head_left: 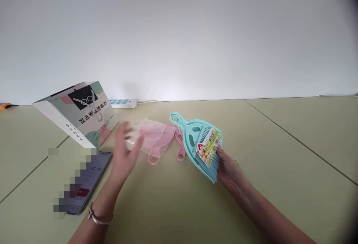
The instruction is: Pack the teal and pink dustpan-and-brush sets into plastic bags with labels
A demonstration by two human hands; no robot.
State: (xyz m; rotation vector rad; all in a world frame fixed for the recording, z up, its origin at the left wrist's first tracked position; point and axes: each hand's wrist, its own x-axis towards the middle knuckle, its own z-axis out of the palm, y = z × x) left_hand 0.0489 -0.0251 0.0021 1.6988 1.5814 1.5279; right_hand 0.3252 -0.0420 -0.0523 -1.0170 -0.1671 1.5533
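Your right hand [231, 167] is closed on the wide, lower end of a blue-green dustpan [191, 134], with the thumb near the front and the other fingers mostly hidden behind it. A small brush [214, 171] with blue-grey bristles sits in the pan, and a bright label [208, 147] with red mushrooms is on top of it. The pan is tilted, and its handle, which has a hole in it, points up and to the left. Your left hand [124, 149] is holding nothing that you can see. Its fingers are spread apart and look blurry. It is in front of the left edge of a clear plastic bag [134, 141], but you can't tell if it touches the bag. A pink dustpan [158, 136] is in that bag, with its looped handle toward you. Just beside it, between the bag and the blue-green pan, is a pink brush [181, 151]. All the pink things lie on the pale table [179, 206]. Over on the left, near your left hand, a phone [96, 178] shows 00:48, and behind it is a paper bag [107, 123] with a rope handle. A white power strip [123, 104] lies by the wall [179, 35]. Your left wrist wears a silver bracelet [97, 218].
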